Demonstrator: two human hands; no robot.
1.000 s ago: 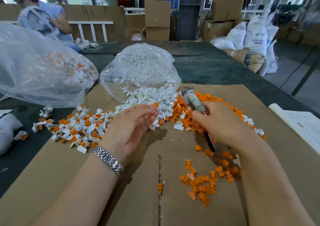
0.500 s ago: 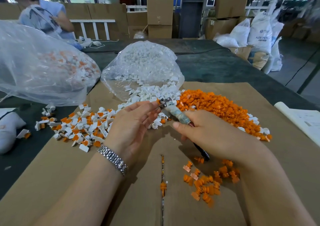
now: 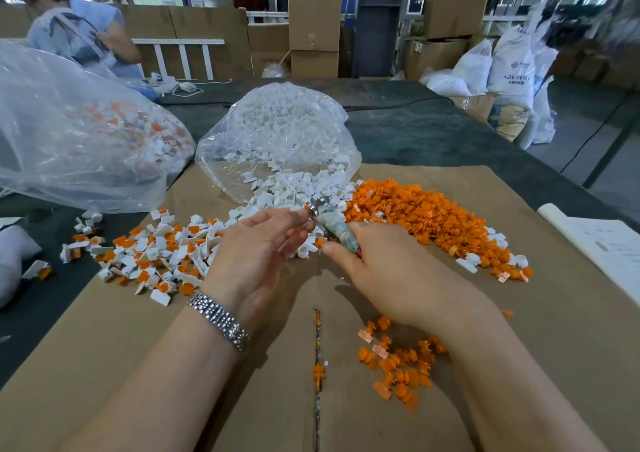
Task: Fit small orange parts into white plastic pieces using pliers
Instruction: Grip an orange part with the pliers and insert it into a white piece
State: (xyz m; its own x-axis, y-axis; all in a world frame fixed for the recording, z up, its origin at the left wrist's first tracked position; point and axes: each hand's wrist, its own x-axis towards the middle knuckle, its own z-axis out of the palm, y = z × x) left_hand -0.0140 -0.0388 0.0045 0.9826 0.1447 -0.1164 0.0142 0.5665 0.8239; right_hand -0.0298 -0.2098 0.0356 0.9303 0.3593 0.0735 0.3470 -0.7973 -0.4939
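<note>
Cardboard sheet is laid over a dark table in a warehouse stacked with boxes; white sacks are printed "ABS RESIN"; a clear bag spills white plastic pieces beside a heap of orange parts, with assembled pieces at left. Left hand, fingers curled, is raised to the pliers; what its fingertips pinch cannot be told; right hand is wrapped round the pliers' handle.
</note>
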